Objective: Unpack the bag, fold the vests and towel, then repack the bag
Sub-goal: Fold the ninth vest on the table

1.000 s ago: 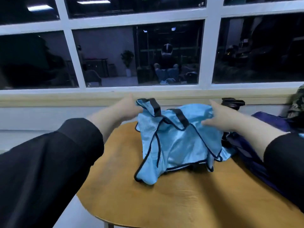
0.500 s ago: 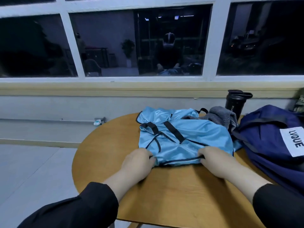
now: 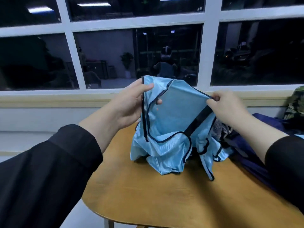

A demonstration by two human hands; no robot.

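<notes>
From the head camera, the light blue vest (image 3: 171,129) hangs lifted off the wooden table (image 3: 148,195), its upper part raised toward the window (image 3: 105,60) while its lower hem drags in a crumpled heap on the tabletop. The left hand (image 3: 131,104) grips the vest's left upper edge, thumb across the front of the dark trim and fingers curled behind the cloth. The right hand (image 3: 227,107) pinches the right upper edge between thumb and bent fingers. Holding the two top corners apart like this looks meant to let the fabric's own weight pull it straight, so the shape can be found before it is laid flat for folding — a slippery, shiny cloth such as this would likely bunch otherwise.

The black strap (image 3: 197,122) runs slantwise down the inside, and the dark piping shows the arm openings sagging loose, so the vest is not yet squared.

To the right lies the dark blue bag (image 3: 263,162), slumped on the table just beside the vest and partly behind the right forearm — kept near, I judge, for repacking. A grey striped cloth (image 3: 220,130) shows between vest and bag; whether it is the towel I cannot tell. Folding seems to be only starting
</notes>
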